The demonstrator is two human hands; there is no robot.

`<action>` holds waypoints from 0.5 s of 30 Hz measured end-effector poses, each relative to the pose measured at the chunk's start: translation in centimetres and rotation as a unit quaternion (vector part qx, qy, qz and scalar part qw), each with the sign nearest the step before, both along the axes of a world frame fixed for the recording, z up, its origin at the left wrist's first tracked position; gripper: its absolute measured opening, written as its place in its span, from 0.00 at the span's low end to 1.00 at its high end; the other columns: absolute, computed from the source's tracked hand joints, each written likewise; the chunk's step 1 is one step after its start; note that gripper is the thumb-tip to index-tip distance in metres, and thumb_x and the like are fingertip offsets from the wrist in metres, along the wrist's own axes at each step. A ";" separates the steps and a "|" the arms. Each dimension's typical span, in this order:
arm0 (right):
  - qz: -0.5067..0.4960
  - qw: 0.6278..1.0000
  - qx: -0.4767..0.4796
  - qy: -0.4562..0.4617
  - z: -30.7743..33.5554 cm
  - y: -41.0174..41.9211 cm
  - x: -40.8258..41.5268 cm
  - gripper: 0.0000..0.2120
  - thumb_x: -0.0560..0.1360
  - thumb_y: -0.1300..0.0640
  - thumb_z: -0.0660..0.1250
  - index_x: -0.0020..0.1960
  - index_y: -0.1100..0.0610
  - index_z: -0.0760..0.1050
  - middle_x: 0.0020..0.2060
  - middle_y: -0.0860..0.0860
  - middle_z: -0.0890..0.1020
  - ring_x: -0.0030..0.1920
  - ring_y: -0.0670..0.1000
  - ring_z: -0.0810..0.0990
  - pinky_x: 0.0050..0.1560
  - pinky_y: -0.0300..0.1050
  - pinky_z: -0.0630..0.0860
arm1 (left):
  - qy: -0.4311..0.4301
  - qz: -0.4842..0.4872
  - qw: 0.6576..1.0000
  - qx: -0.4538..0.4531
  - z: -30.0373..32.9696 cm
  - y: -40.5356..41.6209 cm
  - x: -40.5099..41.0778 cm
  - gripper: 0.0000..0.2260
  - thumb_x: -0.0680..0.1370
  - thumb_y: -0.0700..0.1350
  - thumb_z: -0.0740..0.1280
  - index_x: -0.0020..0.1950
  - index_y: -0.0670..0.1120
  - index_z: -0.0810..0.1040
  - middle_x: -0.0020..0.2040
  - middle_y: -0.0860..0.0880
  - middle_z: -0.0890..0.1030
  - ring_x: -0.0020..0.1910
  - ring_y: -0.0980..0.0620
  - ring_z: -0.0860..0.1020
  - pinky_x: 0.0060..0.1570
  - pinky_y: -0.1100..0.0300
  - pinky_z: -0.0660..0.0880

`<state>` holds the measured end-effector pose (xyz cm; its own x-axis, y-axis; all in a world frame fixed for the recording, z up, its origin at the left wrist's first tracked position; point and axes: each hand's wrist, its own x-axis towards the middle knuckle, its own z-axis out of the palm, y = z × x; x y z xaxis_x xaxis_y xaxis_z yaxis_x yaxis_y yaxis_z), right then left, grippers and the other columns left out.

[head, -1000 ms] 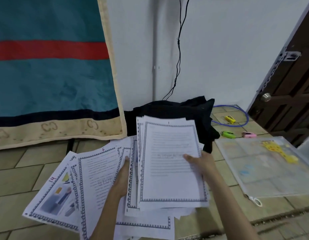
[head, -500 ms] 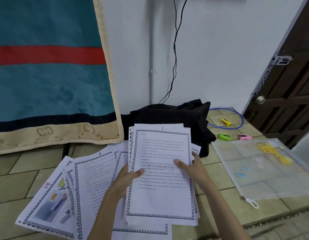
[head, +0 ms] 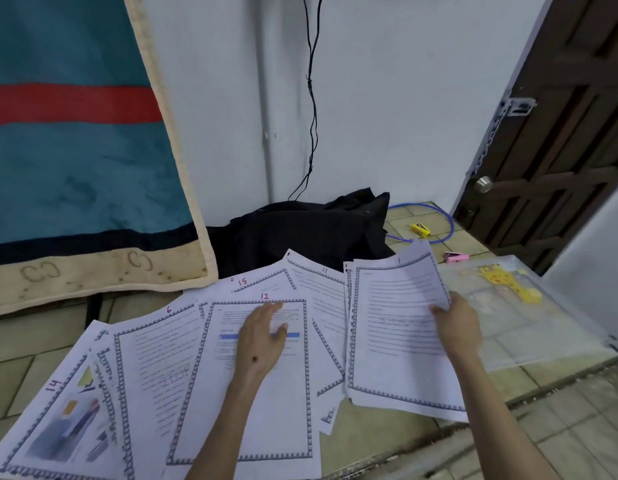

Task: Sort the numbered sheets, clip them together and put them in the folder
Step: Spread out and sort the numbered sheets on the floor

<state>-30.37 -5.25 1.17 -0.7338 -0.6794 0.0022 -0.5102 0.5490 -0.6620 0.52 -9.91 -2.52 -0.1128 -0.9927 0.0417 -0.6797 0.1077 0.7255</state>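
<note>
Since half a second ago my left hand [head: 261, 341] has left the stack, fingers now straight, flat on sheet 12 [head: 252, 403]. Sheets 14 [head: 54, 420], 6 [head: 155, 368], 15 [head: 255, 284], 11 [head: 321, 299] fan across the floor. Right hand [head: 454, 322] pinches the stack [head: 394, 327], shifted right beside the folder [head: 529, 327].

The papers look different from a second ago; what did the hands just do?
The right hand carried its held stack off to the right, uncovering sheets 12, 11 and 15. The left hand left the stack and now lies flat on sheet 12. Sheets 14 and 6, and the folder, stayed put.
</note>
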 end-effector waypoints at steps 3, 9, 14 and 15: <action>0.006 0.996 0.024 0.088 -1.0 0.2 -0.7 0.22 0.75 0.63 0.62 0.67 0.56 0.63 0.53 0.62 0.80 0.52 0.64 0.78 0.49 0.55 0.72 | -0.178 -0.050 0.983 0.021 -1.5 0.4 -0.1 0.30 0.76 0.65 0.49 0.76 0.55 0.55 0.78 0.47 0.48 0.77 0.47 0.45 0.73 0.47 0.42; 0.022 0.956 0.129 0.261 -2.9 -0.1 -1.7 0.27 0.76 0.65 0.60 0.72 0.50 0.62 0.63 0.60 0.70 0.60 0.62 0.68 0.52 0.55 0.67 | -0.256 -0.036 0.966 -0.005 -3.2 0.8 -0.5 0.49 0.59 0.72 0.20 0.76 0.57 0.48 0.78 0.47 0.44 0.77 0.47 0.41 0.72 0.46 0.39; 0.023 0.930 0.276 0.242 -2.4 -0.5 -1.2 0.18 0.79 0.60 0.52 0.64 0.46 0.72 0.74 0.59 0.54 0.73 0.62 0.50 0.69 0.61 0.55 | -0.224 -0.038 0.973 0.031 -2.4 0.9 -0.5 0.35 0.72 0.67 0.37 0.76 0.55 0.50 0.78 0.47 0.45 0.77 0.48 0.42 0.73 0.46 0.39; 0.021 0.930 0.278 0.239 -2.1 -0.8 -0.7 0.18 0.79 0.60 0.52 0.64 0.48 0.71 0.75 0.59 0.50 0.74 0.63 0.45 0.70 0.63 0.53 | -0.192 -0.032 0.980 0.035 -2.0 0.8 -0.5 0.31 0.76 0.65 0.43 0.77 0.53 0.52 0.78 0.48 0.46 0.77 0.49 0.43 0.73 0.47 0.39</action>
<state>-31.03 -6.05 -0.92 -0.7122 -0.7009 -0.0399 -0.7019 0.7118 0.0264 0.06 -9.06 -4.51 -0.1681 -0.9821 -0.0848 -0.8981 0.1171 0.4240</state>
